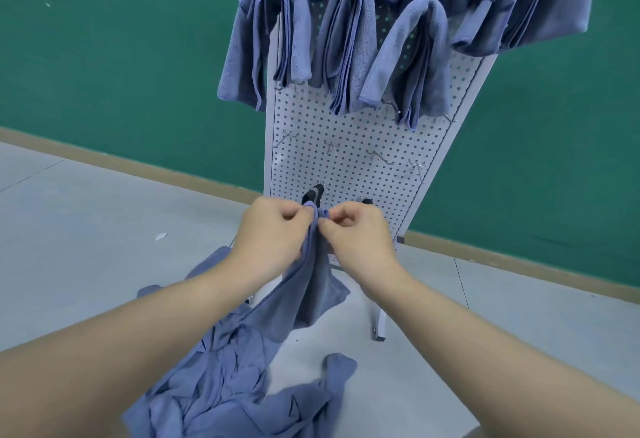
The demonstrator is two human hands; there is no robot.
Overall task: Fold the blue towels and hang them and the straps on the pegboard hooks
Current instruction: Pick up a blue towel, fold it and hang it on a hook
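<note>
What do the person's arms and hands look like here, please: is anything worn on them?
Both forearms come in bare from the bottom corners, with no sleeve in view. The left hand and right hand wear no gloves, and no ring, watch or bracelet shows on the fingers or wrists that are visible. No markings can be seen.

Both hands, left hand (273, 229) and right hand (360, 233), pinch a blue towel (311, 285).

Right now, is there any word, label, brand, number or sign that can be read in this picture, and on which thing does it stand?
None: no readable text on the hung towels, pegboard, held towel, floor pile or green wall.
</note>
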